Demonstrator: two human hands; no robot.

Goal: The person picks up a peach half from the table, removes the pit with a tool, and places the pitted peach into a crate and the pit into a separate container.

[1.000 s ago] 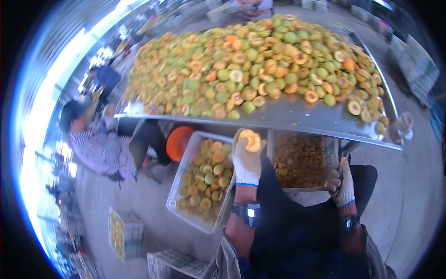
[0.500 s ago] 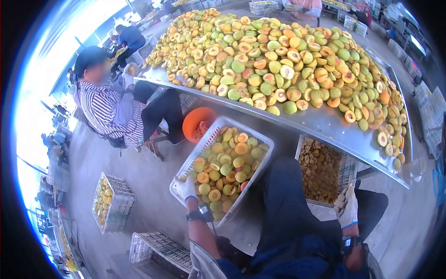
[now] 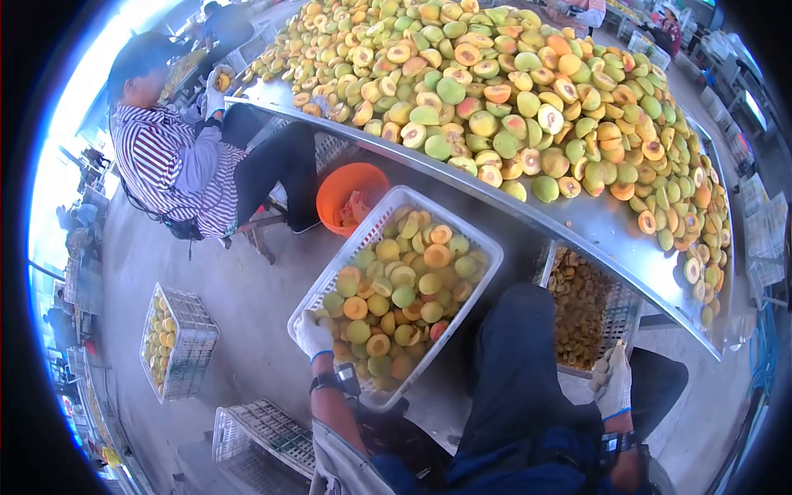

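My left hand (image 3: 313,334), in a white knit glove, is closed round the near left corner of a white plastic crate (image 3: 487,268). Yellow-green peach halves (image 3: 404,276) fill the crate, some with the cut face up. To the right, my right hand (image 3: 612,384), also gloved, is by my right knee, near the edge of a second crate (image 3: 629,318) that holds brown pits (image 3: 577,305). Its fingers look loosely extended, grey-stained, and nothing shows clearly in them.
A metal table (image 3: 528,206) heaped with halved peaches (image 3: 495,99) stands ahead. An orange bucket (image 3: 351,186) is beyond the white crate. At left sits a co-worker (image 3: 173,157) in stripes. A fruit-filled crate (image 3: 194,338) and another crate (image 3: 264,437) stand on the floor.
The view has shifted, with the table heap appearing higher. My left hand stays on the crate's corner, and the crate looks slightly turned. My right hand remains by the knee.
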